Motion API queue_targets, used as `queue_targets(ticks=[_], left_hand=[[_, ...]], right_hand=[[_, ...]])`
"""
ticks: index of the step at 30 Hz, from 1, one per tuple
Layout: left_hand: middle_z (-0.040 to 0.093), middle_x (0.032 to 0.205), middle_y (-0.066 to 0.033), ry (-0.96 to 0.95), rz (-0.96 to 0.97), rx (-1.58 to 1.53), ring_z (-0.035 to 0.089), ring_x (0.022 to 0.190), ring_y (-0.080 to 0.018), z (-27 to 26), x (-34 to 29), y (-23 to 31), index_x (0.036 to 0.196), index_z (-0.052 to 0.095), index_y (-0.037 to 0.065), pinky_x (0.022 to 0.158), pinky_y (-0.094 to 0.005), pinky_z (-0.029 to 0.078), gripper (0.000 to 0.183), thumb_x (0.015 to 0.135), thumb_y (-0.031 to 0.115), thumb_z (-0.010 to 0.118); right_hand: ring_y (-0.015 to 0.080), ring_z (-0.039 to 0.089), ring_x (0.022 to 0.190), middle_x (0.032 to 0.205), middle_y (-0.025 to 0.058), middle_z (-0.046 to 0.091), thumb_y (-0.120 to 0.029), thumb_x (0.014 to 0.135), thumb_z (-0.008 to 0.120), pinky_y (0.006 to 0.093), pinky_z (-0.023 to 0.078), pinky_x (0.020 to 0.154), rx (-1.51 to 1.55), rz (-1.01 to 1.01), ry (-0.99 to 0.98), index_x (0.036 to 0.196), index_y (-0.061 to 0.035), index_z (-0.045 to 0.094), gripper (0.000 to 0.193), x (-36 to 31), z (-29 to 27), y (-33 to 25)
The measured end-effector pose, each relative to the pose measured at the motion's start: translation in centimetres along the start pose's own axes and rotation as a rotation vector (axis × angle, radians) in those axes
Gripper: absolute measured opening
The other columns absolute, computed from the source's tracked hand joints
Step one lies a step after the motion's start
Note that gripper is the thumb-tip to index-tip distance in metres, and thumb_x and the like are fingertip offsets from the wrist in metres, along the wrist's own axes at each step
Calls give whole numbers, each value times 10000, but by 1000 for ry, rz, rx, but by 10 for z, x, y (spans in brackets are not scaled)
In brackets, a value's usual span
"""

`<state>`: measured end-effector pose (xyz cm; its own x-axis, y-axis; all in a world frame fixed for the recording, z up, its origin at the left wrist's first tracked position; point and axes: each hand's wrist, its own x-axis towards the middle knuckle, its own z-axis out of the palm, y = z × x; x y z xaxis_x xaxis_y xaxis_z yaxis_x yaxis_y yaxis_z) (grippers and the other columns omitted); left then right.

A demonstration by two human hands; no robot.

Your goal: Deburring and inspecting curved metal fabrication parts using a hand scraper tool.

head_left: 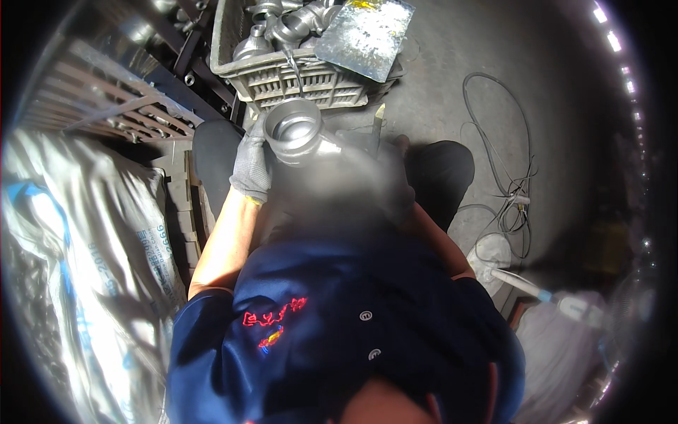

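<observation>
A silvery metal pipe fitting (305, 150) with a round, wide mouth is held up between my knees, its opening facing up. My left hand (252, 167), in a grey knit glove, is closed on the fitting's left side. To the right, my right hand (400, 185), also gloved, is partly lost in a hazy blur. A slim dark tool (377, 131) with a pale pointed tip rises beside its fingers and appears gripped in it. The fitting's right-hand part and most of my right fingers are smeared by the haze.
Ahead stands a grey plastic crate (311, 88) of similar metal fittings (293, 28), with a metal plate (367, 42) across its right corner. White sacks (92, 247) and a metal rack (113, 99) are at left. A looped cable (503, 95) lies on the floor at right, near a plastic bag (558, 346).
</observation>
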<state>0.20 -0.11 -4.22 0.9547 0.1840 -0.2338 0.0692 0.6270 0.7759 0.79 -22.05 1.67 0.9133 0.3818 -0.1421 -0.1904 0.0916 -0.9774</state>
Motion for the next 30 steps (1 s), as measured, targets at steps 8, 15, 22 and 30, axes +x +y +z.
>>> queue_targets(ticks=[8, 15, 22, 30], left_hand=[[577, 1121, -75, -42, -71, -11, 559, 983, -139, 8, -7, 3, 1207, 516, 16, 831, -264, 465, 358, 938, 243, 455], [621, 946, -51, 94, 54, 294, 582, 832, -109, 14, -24, 19, 1079, 552, -4, 756, -229, 469, 224, 902, 132, 521], [605, 936, -20, -315, -56, 765, 539, 824, -61, 54, -55, 46, 1133, 558, -15, 751, -206, 439, 338, 811, 72, 616], [626, 908, -33, -225, -216, 342, 578, 759, -80, 59, -52, 28, 1058, 578, -29, 664, -226, 467, 261, 800, -28, 543]], right_hand=[[69, 561, 676, 795, 28, 629, -95, 842, 600, 218, 462, 612, -205, -206, 55, 1072, 23, 596, 258, 7, 1, -5], [106, 599, 667, 747, 90, 643, -113, 767, 650, 260, 477, 634, -418, -279, -41, 990, 6, 628, 253, 22, -10, -24], [107, 582, 700, 774, 87, 640, -114, 786, 604, 269, 466, 641, -728, -278, -213, 999, -10, 641, 240, 28, -13, -50], [182, 592, 868, 970, 158, 614, -64, 802, 568, 299, 467, 742, -556, -324, -179, 1169, -8, 541, 372, 14, -10, -44]])
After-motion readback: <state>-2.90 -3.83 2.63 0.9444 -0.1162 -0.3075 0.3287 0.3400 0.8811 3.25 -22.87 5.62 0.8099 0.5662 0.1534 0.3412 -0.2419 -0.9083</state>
